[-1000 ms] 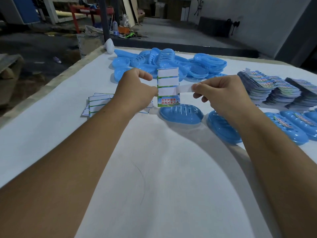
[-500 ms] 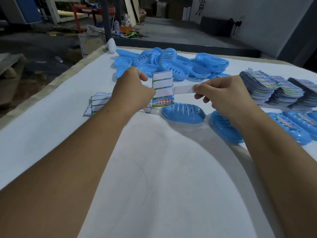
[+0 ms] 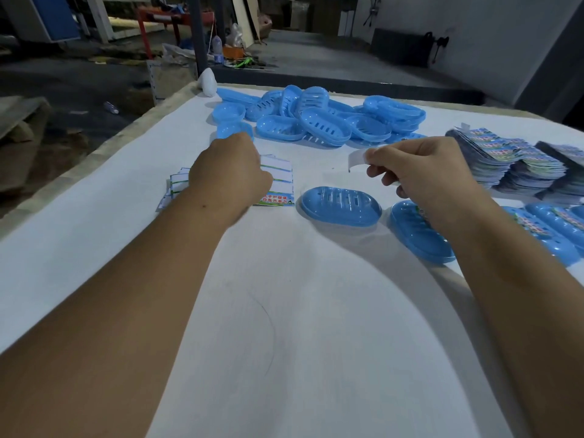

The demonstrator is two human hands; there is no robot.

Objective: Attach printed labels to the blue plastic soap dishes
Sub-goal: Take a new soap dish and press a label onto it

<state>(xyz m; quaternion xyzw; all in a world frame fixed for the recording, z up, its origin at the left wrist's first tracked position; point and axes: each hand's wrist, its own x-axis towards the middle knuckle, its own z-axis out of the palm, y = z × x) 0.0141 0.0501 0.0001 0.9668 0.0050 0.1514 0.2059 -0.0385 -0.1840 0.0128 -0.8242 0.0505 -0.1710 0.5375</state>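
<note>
A blue soap dish lies upside down on the white table, between my hands. My left hand holds a label sheet low, at the small pile of used sheets left of the dish. Above and right of the dish, my right hand pinches a peeled white label strip. A second blue dish sits partly under my right wrist. Its inside is partly hidden.
A heap of unlabelled blue dishes lies at the back. Stacks of printed label sheets stand at the right. Labelled dishes line the right edge. The table's left edge drops to the floor.
The strip has come free of the sheet. My left hand has lowered the sheet down and left to the pile. My right hand stayed raised with the strip.
</note>
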